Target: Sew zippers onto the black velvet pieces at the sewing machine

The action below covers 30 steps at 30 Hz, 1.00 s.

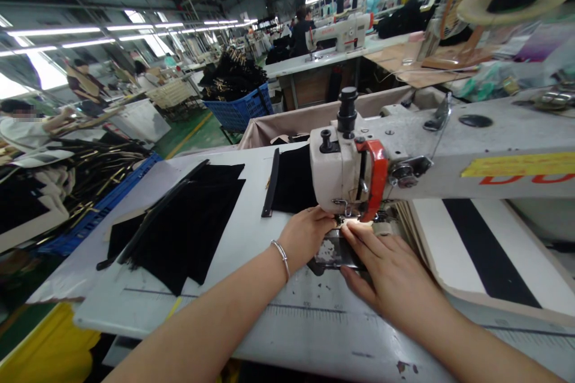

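A white sewing machine (341, 161) with a red-orange guard (376, 179) stands before me, its needle area lit. My left hand (308, 236), with a silver bracelet at the wrist, is closed with its fingertips at the near edge of a black fabric piece (294, 182), just left of the presser foot. That piece has a dark strip along its left edge and runs behind the machine head. Beside the needle, my right hand (386, 260) lies with fingers stretched flat and thumb apart, over the worn metal plate (335, 251). What is under its fingertips is hard to see.
Black fabric pieces (193, 221) with dark strips lie stacked on the left of the table. White panels with a black band (476, 251) lie right, under the machine arm. Behind are a cloth-lined bin (260, 128) and a blue crate (240, 111). Other people work farther back.
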### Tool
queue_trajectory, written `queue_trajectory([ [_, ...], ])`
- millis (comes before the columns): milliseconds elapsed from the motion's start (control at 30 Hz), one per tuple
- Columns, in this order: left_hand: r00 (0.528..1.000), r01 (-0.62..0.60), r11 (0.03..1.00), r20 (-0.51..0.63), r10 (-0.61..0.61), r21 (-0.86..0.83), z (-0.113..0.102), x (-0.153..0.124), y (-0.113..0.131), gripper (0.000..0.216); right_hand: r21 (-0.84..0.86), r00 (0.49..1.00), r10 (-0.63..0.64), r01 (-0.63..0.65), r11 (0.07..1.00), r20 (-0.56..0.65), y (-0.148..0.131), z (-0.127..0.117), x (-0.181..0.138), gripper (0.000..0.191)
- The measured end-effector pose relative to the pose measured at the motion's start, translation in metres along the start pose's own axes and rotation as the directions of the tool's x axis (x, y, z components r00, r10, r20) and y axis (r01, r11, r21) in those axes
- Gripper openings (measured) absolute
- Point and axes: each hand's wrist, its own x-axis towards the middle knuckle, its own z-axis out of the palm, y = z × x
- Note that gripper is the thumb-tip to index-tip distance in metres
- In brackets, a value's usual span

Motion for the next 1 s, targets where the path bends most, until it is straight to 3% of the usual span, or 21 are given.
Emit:
queue_trajectory([
  [300, 0.998, 0.046, 0.999, -0.048, -0.045, 0.022, 0.002, 0.001, 0.0, 0.018, 0.01, 0.999, 0.028, -0.028, 1.0, 0.016, -0.003, -0.002, 0.001, 0.057],
  [767, 1.0, 0.008, 1.0, -0.001, -0.008, -0.007, -0.002, -0.003, 0.004, 0.024, -0.051, 0.999, -0.014, 0.013, 0.999, -0.03, -0.01, 0.002, -0.004, 0.056],
  [900, 0.995, 0.05, 0.997, -0.082, -0.055, -0.061, -0.001, -0.006, 0.005, 0.023, -0.116, 0.992, -0.083, 0.073, 0.991, -0.091, -0.011, -0.024, -0.025, 0.049],
  [1000, 0.995, 0.027, 1.0, -0.1, -0.028, -0.009, -0.001, -0.007, 0.003, 0.022, -0.146, 0.968, -0.169, 0.143, 0.979, -0.186, 0.012, -0.052, -0.054, 0.048],
])
